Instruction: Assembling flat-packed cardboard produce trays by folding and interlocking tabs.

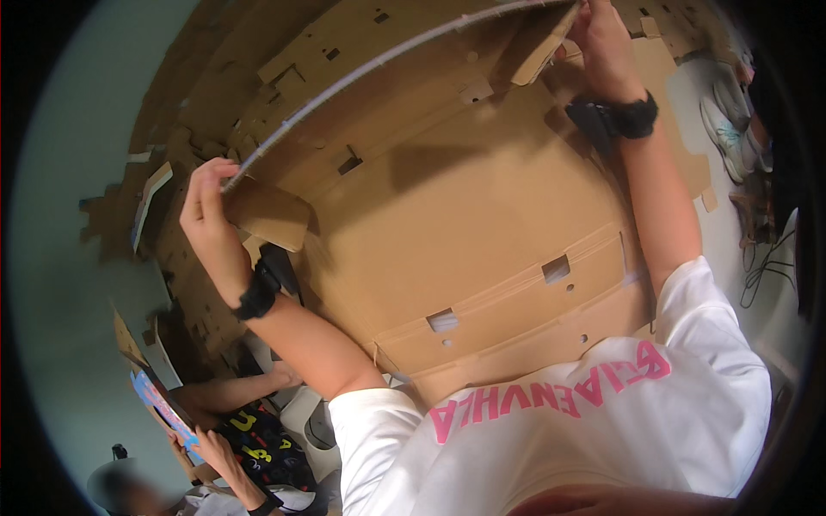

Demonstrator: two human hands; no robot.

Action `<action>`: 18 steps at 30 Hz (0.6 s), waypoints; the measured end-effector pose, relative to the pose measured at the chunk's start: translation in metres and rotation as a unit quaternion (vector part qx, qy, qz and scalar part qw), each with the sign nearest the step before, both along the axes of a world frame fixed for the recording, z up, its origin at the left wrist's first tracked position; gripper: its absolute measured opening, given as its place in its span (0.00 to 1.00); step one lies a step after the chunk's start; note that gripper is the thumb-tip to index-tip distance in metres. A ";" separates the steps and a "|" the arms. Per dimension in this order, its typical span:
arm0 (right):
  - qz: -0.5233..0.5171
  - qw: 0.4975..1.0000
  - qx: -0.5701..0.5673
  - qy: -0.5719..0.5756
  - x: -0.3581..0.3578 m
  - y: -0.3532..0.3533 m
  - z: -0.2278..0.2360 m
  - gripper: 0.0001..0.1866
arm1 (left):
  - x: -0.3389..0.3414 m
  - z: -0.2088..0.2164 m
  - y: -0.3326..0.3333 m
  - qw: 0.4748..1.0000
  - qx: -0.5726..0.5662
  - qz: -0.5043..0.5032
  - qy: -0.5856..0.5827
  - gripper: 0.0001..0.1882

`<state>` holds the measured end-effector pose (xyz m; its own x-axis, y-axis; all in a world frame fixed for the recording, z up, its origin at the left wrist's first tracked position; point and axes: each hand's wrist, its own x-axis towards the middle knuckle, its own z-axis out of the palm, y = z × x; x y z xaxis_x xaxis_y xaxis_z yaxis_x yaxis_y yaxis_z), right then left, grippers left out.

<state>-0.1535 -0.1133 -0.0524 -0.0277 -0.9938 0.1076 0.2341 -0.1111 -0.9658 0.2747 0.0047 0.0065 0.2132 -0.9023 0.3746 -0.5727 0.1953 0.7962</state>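
A large brown cardboard box blank (482, 224) spreads out in front of me, with cut slots, small holes and crease lines. Its far panel is folded up, and a pale edge arcs along its top. My left hand (211, 215) is closed on the left end of that edge, beside a small folded side flap (271, 215). At the upper right, my right hand (604, 52) is closed on the other end, next to another angled flap (544, 47). Its fingertips are partly cut off by the picture's top. Both wrists wear black bands.
More cardboard pieces (292, 77) lie beyond and to the left. At the lower left a co-worker's hand (215, 456) holds a blue printed carton piece (162, 411), near a white stool (305, 421). Shoes (724, 138) and a dark cable (766, 271) are on the right.
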 end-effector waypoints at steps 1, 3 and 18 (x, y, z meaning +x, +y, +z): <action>0.026 0.999 0.021 0.029 -0.008 0.005 0.005 0.31 | -0.007 0.009 0.008 0.997 0.042 0.000 -0.061 0.20; 0.057 0.998 -0.005 0.038 -0.024 0.021 0.009 0.21 | -0.022 0.017 0.036 0.997 0.077 -0.005 -0.010 0.13; 0.195 0.973 0.070 0.098 -0.052 0.083 -0.070 0.26 | -0.048 -0.092 0.099 0.962 0.056 -0.010 0.265 0.38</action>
<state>-0.2052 -0.0305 -0.1220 0.3627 -0.9297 -0.0642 0.0414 0.0849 -0.9955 0.2271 0.1037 -0.0860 0.3292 -0.9370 0.1173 -0.0764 0.0974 0.9923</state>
